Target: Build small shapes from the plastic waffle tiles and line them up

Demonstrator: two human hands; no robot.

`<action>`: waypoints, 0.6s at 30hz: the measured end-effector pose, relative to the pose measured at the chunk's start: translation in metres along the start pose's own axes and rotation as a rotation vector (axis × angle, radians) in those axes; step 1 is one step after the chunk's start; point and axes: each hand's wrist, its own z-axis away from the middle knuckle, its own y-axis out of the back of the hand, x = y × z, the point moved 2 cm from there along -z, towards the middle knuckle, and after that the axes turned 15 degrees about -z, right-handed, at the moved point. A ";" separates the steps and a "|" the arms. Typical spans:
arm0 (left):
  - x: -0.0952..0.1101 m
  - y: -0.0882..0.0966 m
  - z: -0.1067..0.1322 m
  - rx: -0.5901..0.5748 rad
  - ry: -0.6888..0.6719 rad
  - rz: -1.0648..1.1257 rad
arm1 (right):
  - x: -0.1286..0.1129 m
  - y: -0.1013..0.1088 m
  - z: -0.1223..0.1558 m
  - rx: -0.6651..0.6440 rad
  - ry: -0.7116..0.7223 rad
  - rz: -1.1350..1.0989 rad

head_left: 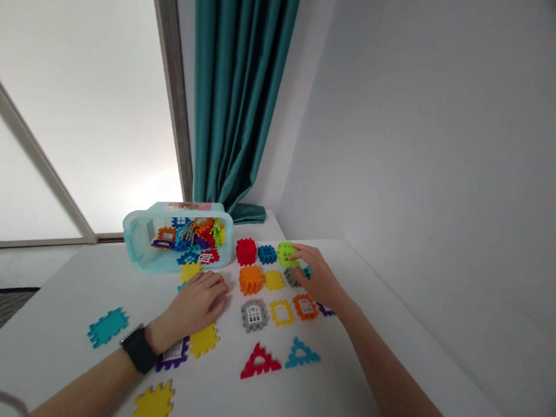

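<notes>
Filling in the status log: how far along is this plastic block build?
Done: a red cube, a blue block and an orange cube look assembled. In hand: the right hand is on a lime-green block; the left hand sits beside a yellow panel. Left: flat panels like the teal one and a red triangle lie loose, and the plastic bin holds many more pieces.

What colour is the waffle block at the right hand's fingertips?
Lime green: the waffle block at the right hand, best seen in the head view.
</notes>
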 end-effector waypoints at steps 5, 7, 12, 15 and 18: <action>-0.002 -0.003 -0.007 -0.066 -0.037 -0.038 | 0.036 0.007 -0.012 0.007 0.005 0.023; -0.001 -0.004 -0.010 -0.077 -0.033 -0.044 | 0.047 0.008 -0.017 -0.007 -0.004 0.030; 0.000 -0.007 -0.013 -0.098 -0.026 -0.044 | 0.065 0.008 -0.029 -0.073 -0.035 0.031; 0.001 -0.008 -0.012 -0.094 -0.009 -0.051 | 0.072 0.007 -0.034 -0.105 -0.041 0.024; 0.002 -0.010 -0.011 -0.088 -0.007 -0.055 | 0.077 0.005 -0.036 -0.135 -0.045 0.015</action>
